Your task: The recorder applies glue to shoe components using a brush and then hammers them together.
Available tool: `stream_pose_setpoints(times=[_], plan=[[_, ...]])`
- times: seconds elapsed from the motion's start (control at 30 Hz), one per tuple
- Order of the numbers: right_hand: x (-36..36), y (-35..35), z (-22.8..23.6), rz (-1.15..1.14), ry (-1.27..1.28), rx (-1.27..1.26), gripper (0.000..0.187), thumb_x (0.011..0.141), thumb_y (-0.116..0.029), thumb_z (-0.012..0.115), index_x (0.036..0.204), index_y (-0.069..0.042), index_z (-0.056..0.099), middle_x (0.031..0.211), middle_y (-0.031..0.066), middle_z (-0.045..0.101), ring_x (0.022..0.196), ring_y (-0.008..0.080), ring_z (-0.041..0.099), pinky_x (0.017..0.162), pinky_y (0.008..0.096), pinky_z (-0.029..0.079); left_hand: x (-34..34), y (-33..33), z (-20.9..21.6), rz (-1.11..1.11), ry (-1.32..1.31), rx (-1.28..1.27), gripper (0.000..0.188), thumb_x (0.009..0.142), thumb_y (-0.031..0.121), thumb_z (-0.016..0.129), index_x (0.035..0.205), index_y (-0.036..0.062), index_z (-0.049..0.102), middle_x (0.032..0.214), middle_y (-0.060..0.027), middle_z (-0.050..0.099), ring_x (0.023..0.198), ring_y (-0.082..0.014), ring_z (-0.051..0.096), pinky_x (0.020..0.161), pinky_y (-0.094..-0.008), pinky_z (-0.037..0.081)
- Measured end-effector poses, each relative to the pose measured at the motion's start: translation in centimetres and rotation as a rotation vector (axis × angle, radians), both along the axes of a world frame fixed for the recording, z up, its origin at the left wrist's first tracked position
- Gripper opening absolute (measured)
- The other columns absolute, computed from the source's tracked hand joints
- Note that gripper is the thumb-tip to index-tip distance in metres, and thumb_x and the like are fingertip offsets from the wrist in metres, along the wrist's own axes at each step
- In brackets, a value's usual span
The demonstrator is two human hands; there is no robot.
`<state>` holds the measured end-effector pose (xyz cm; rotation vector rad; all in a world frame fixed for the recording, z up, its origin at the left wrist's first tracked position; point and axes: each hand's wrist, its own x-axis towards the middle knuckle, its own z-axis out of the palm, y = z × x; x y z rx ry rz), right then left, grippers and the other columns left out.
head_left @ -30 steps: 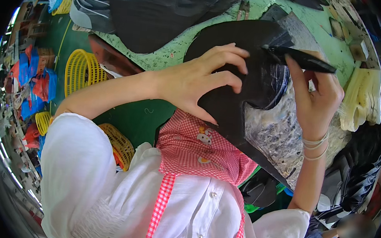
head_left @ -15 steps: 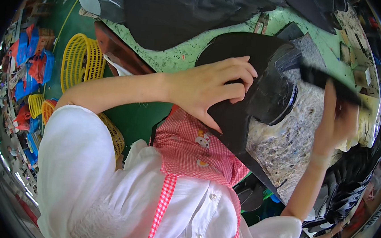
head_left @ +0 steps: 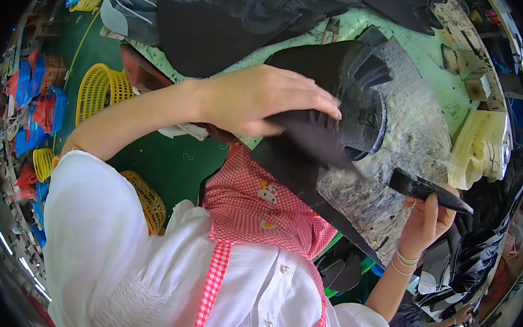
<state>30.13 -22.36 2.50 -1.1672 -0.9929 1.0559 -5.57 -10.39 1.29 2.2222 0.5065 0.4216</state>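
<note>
My left hand (head_left: 266,102) is closed over a thin black sheet piece (head_left: 321,140), smeared by motion, with its free end toward the middle of the board. My right hand (head_left: 429,223) grips a long, flat black tool (head_left: 422,190) whose broad end lies low over a rough grey-white board (head_left: 410,150). The kind of tool is unclear. Shiny strings and dried residue coat that board. Between the hands, several curved black pieces (head_left: 364,113) overlap in a fan on the board.
Large black sheets (head_left: 223,31) are heaped along the far side of the green table (head_left: 446,86). A cream plastic container (head_left: 481,147) stands at the right. Yellow baskets (head_left: 98,89) rest on the floor at left. Dark pieces (head_left: 477,236) are piled beyond my right hand.
My right hand has come down and nearer with the black tool. The left hand has lifted and drawn a black sheet piece off the overlapping pieces. The view has shifted slightly.
</note>
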Motion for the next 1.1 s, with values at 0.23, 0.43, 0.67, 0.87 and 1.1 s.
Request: stream_pose_setpoints(times=[0.23, 0.43, 0.67, 0.87, 1.1], plan=[[-3.0, 5.3, 1.2, 0.090, -0.719, 0.304, 0.018, 0.085, 0.006, 0.070, 0.102, 0.002, 0.075, 0.104, 0.0135, 0.074, 0.087, 0.0221, 0.069, 0.078, 0.0339, 0.057, 1.3, 6.1, 0.0, 0.549, -0.048, -0.828, 0.054, 0.091, 0.019, 0.069, 0.140, 0.0001, 0.055, 0.137, -0.0109, 0.060, 0.125, -0.0196, 0.054, 0.109, -0.0324, 0.040], [-6.2, 9.2, 0.8, 0.252, -1.056, 0.477, 0.031, 0.077, 0.001, 0.071, 0.106, -0.008, 0.078, 0.106, 0.0107, 0.075, 0.096, 0.0266, 0.073, 0.083, 0.0328, 0.056, 1.4, 6.7, -0.4, 0.575, -0.088, -1.048, 0.049, 0.091, 0.015, 0.069, 0.136, -0.0001, 0.056, 0.127, -0.0087, 0.066, 0.111, -0.0161, 0.065, 0.099, -0.0317, 0.052], [-4.1, 6.1, -0.1, 0.144, -0.861, 0.307, 0.037, 0.074, 0.008, 0.070, 0.107, -0.006, 0.077, 0.109, 0.0116, 0.074, 0.095, 0.0265, 0.074, 0.082, 0.0308, 0.056, 1.1, 6.5, -0.7, 0.624, -0.134, -1.069, 0.043, 0.090, 0.014, 0.069, 0.130, -0.0003, 0.059, 0.119, -0.0101, 0.068, 0.108, -0.0169, 0.066, 0.097, -0.0329, 0.053], [-3.8, 5.6, -0.8, 0.203, -0.844, 0.370, 0.036, 0.079, 0.008, 0.071, 0.111, -0.007, 0.075, 0.103, 0.0099, 0.074, 0.081, 0.0217, 0.071, 0.069, 0.0301, 0.053, 1.0, 6.2, 0.1, 0.656, -0.190, -1.073, 0.043, 0.091, 0.012, 0.069, 0.131, -0.0002, 0.060, 0.121, -0.0097, 0.068, 0.111, -0.0181, 0.065, 0.101, -0.0326, 0.050], [8.0, 2.3, 1.8, -0.444, -0.617, 0.028, 0.012, 0.096, -0.005, 0.068, 0.106, 0.001, 0.068, 0.077, -0.0046, 0.060, 0.062, 0.0022, 0.047, 0.054, 0.0199, 0.036, 3.5, 11.9, 2.6, 0.648, -0.505, 0.008, 0.037, 0.099, 0.022, 0.061, 0.127, -0.0011, 0.065, 0.117, -0.0097, 0.072, 0.108, -0.0148, 0.063, 0.100, -0.0289, 0.045]])
